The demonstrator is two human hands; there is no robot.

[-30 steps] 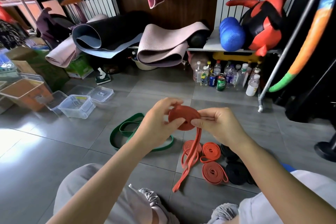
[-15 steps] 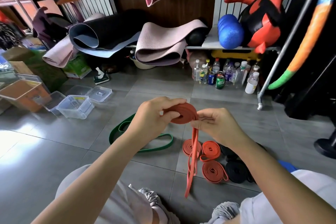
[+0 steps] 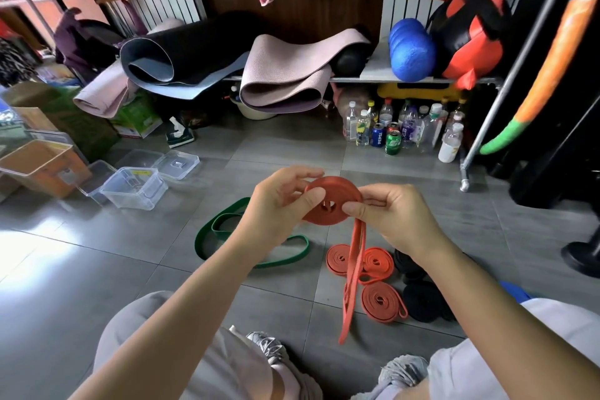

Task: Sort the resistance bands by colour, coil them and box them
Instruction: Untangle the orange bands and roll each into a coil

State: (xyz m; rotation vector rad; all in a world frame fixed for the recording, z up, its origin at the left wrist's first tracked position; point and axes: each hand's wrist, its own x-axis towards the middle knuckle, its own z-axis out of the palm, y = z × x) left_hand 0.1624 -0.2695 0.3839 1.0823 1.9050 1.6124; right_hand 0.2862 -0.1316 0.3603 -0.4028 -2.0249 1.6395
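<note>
- Head view: the person is winding an orange-red flat rubber resistance band [image 3: 334, 188] into a disc, holding it in the air above the grey tiled floor [image 3: 97, 253].
- The left hand [image 3: 279, 201] is gripping the disc, with the thumb lying across its near face and the fingers curling round its far rim.
- The right hand [image 3: 399, 217] is pinching the band at the disc's right edge, thumb and forefinger closing on the spot where the loose doubled tail [image 3: 355, 269] is leaving the coil.
- The tail is hanging straight down, crossing in front of three finished orange-red coils [image 3: 380, 300] on the floor.
- To do this well, I judge the right hand should be feeding the tail flat and lightly taut while the left hand is turning the disc, thumb pressing so the layers are not springing apart.
- Coiled black bands [image 3: 422, 300] are lying just right of the red coils. A loose green band [image 3: 220, 230] is waiting uncoiled to the left, and clear plastic boxes [image 3: 134, 187] are standing open farther left, well apart from the hands.
</note>
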